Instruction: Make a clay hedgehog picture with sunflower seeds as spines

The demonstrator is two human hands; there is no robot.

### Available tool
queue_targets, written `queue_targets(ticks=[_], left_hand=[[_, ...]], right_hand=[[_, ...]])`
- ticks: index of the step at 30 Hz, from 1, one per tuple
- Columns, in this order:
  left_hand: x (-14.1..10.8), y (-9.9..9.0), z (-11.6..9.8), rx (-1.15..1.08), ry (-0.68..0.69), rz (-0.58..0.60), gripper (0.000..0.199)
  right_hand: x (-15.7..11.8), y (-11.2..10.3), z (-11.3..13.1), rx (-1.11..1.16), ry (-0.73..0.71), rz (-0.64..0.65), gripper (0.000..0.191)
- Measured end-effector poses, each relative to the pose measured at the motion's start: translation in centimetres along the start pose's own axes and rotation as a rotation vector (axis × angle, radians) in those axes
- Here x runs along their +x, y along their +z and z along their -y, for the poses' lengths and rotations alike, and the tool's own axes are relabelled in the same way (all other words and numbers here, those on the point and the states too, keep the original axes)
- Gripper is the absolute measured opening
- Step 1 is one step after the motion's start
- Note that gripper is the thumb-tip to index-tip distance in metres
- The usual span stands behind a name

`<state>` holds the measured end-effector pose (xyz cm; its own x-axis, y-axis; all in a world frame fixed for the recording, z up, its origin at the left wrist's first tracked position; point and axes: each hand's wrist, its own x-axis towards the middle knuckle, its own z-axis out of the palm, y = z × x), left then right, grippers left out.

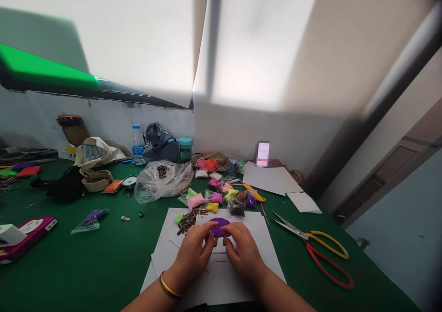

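A flattened round of purple modelling clay (220, 227) is held up between my two hands, above white paper. My left hand (196, 250) grips its left edge with bent fingers and thumb. On the other edge, the fingers and thumb of my right hand (243, 250) are closed in the same way. Part of the clay is hidden behind the fingertips. Just beyond my left hand lies a pile of striped sunflower seeds (188, 222), with a green lump of clay (178, 218) beside it. White sheets of paper (265, 266) lie beneath both hands.
Large scissors (307, 236) with one yellow and one red handle lie open at right. Several small bags of coloured clay (195, 200) sit beyond the paper. A clear plastic bag (164, 183), a water bottle (137, 146) and a propped-up phone (263, 153) stand farther back.
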<state>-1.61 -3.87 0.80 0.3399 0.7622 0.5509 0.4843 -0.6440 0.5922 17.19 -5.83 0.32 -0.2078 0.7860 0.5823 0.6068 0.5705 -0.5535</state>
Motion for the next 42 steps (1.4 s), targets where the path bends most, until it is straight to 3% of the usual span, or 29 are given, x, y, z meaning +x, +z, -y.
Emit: queue_targets(ticks=[11,18,34,42], left_hand=[[-0.33,0.36,0.36,-0.047,0.009,0.033,0.036],[-0.59,0.6,0.36,-0.095,0.031,0.024,0.042],[-0.63,0.57,0.42,-0.263,-0.104,0.135,0.04],[-0.58,0.33,0.23,-0.213,-0.096,0.161,0.03]], right_hand=[[-0.06,-0.21,0.36,0.044,-0.048,-0.006,0.033],[0.07,-0.37,0.41,0.126,-0.084,0.028,0.015],[-0.1,0.03,-0.34,0.304,0.002,0.015,0.011],[-0.08,-0.26,-0.24,0.318,0.026,0.01,0.014]])
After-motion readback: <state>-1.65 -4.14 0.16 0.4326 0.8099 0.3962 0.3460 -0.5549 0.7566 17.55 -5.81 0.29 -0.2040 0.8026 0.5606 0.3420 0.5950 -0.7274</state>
